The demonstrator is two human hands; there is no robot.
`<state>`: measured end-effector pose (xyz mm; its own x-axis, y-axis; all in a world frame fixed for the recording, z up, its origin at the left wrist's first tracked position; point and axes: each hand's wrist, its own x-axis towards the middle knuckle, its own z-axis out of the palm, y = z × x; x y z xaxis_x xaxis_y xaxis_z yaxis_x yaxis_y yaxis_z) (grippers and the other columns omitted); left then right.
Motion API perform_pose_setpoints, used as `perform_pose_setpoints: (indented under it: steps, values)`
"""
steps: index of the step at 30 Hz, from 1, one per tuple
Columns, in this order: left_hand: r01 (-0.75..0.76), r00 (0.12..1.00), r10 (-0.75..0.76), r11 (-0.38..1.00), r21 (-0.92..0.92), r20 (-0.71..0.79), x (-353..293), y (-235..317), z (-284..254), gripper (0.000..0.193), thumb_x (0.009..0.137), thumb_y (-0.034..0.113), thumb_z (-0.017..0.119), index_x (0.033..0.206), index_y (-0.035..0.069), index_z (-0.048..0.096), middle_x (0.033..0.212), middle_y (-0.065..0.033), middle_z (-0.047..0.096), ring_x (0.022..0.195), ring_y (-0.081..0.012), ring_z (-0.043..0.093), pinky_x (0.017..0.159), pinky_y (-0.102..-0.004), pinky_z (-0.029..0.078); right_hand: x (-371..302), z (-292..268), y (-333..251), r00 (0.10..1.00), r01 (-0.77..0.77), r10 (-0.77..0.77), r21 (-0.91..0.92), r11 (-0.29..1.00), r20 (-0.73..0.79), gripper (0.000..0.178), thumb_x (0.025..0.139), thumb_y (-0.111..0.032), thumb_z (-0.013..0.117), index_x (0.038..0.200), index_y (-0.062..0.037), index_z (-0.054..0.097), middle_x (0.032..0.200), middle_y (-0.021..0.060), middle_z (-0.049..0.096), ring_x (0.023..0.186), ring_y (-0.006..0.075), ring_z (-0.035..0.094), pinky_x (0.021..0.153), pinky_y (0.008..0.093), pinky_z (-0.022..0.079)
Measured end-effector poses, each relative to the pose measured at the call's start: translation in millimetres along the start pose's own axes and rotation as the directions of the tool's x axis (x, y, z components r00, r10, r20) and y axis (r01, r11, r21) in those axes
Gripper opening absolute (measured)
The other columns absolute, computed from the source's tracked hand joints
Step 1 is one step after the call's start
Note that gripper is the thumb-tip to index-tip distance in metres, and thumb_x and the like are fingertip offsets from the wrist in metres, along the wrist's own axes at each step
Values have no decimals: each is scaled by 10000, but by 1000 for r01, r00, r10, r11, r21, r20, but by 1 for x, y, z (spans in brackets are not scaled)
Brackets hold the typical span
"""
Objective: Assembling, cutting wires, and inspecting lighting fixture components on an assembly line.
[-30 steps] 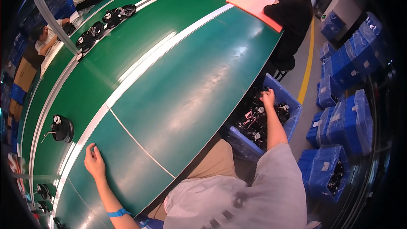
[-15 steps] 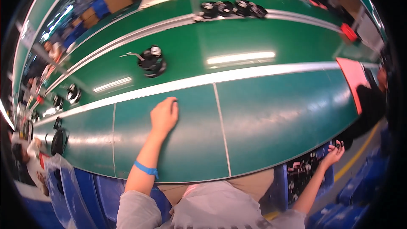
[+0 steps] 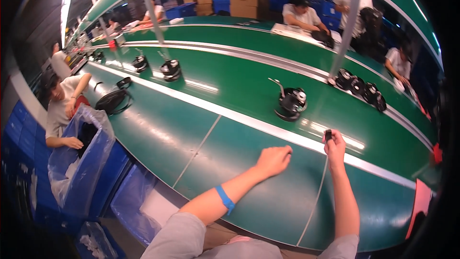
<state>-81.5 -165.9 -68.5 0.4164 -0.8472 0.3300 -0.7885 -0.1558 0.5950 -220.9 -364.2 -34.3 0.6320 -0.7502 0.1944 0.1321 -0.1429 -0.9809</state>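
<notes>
Right hand (image 3: 335,145) up, fingers clamped on small black part (image 3: 328,135), not yet set down. Left hand (image 3: 274,159) curled over counter (image 3: 270,208); cannot tell if gripping. Black assembly (image 3: 291,103) apart, on green belt (image 3: 230,74).

The scene is viewed from the person's head through a wide fisheye lens, facing forward and down across a long, smooth teal worktable (image 3: 235,144). The bare left hand (image 3: 274,160) and bare right hand (image 3: 335,147) are seen from close above, while a glossy green belt (image 3: 230,74) is shown farther off
</notes>
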Motion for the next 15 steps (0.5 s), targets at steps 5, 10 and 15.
perform_pose_setpoints:
  steps: [5, 10, 15]
  values:
    - [-18, 999, 17, 999, -38, -28, 0, -6, 2, 140, 865, 202, 549, 945, 100, 602, 822, -136, 674, 774, -346, 651, 666, -476, 512, 79, 88, -3, 997, -31, 43, 198, 980, -61, 494, 877, -17, 434, 1364, -24, 351, 1147, 98, 636, 563, 108, 577, 416, 193, 367]
    - [-12, 1000, 11, 1000, -29, -18, -1, -2, 1, 125, 859, 188, 551, 926, 86, 577, 796, -136, 667, 747, -346, 647, 642, -485, 504, 100, 115, -1, 992, -129, 129, 39, 991, 0, 580, 832, -8, 435, 1405, -25, 347, 1329, 136, 509, 739, 167, 682, 462, 225, 491]
    - [-31, 998, 29, 999, -42, -55, -1, -6, 0, 119, 849, 160, 556, 928, 74, 582, 789, -140, 666, 734, -352, 644, 637, -481, 503, 98, 110, -12, 997, -74, 77, 92, 993, -23, 507, 848, -1, 466, 1350, -33, 401, 1256, 118, 508, 791, 176, 672, 508, 229, 515]
